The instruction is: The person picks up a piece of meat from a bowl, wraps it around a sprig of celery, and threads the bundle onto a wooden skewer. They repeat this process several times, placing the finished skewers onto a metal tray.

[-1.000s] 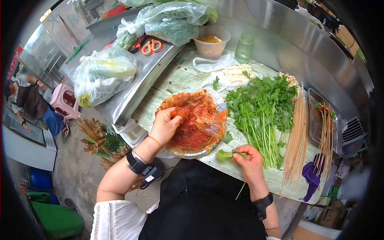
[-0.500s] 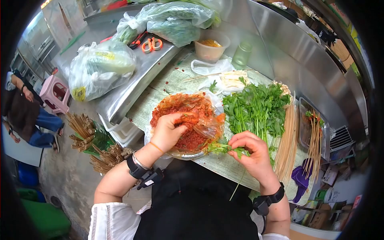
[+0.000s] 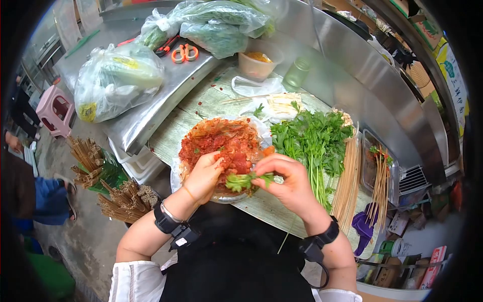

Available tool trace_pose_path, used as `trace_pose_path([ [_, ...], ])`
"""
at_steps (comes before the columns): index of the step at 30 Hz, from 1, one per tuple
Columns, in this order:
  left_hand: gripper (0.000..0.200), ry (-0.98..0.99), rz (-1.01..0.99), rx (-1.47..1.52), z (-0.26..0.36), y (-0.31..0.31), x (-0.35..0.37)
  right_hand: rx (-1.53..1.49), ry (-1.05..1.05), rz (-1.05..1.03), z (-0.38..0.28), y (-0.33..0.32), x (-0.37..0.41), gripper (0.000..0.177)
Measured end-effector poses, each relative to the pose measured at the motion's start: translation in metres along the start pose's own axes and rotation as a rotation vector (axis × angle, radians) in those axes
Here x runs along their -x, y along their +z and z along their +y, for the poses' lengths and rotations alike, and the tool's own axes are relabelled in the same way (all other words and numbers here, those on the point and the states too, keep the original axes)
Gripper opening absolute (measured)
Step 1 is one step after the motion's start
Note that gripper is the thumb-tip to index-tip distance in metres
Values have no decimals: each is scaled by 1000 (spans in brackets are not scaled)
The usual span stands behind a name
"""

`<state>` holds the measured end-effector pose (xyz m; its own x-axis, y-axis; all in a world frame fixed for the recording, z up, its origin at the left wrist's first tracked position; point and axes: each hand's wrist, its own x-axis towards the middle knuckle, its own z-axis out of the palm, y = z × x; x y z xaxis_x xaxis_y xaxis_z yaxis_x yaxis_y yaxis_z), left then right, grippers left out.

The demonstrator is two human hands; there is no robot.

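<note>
A round bowl lined with plastic holds red, seasoned meat. Over it, my left hand is closed on a slice of red-coated meat. My right hand pinches a small bunch of leafy greens close beside that slice, above the bowl's near edge. A thin skewer points down below my right hand; its upper part is hidden. Just right of the bowl lies a pile of long-stemmed leafy greens, with a bundle of bare wooden skewers alongside.
Loaded skewers lie across a clear tray at right, near a purple cloth. Bagged vegetables and orange-handled scissors sit on a raised steel surface. A tub and green glass stand behind. Another person is at left.
My left hand has lifted a slice of meat up from the bowl's contents. My right hand has carried the greens leftward, over the bowl and up to the slice. The view has shifted slightly.
</note>
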<state>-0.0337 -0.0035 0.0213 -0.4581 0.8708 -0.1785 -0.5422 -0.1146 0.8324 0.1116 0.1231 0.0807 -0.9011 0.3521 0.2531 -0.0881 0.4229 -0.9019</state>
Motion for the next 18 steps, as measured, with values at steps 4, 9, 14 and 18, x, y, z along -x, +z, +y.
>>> trace_pose_path([
  [4,26,-66,-101,136,4,3,9,126,-55,58,5,10,-9,12],
  [9,28,-87,-73,14,0,3,11,217,-98,65,16,11,-8,13],
  [14,27,45,12,-121,-3,12,11,171,37,215,11,-12,12,13],
  [18,28,197,55,-414,-13,-1,3,176,389,547,59,-98,60,13],
])
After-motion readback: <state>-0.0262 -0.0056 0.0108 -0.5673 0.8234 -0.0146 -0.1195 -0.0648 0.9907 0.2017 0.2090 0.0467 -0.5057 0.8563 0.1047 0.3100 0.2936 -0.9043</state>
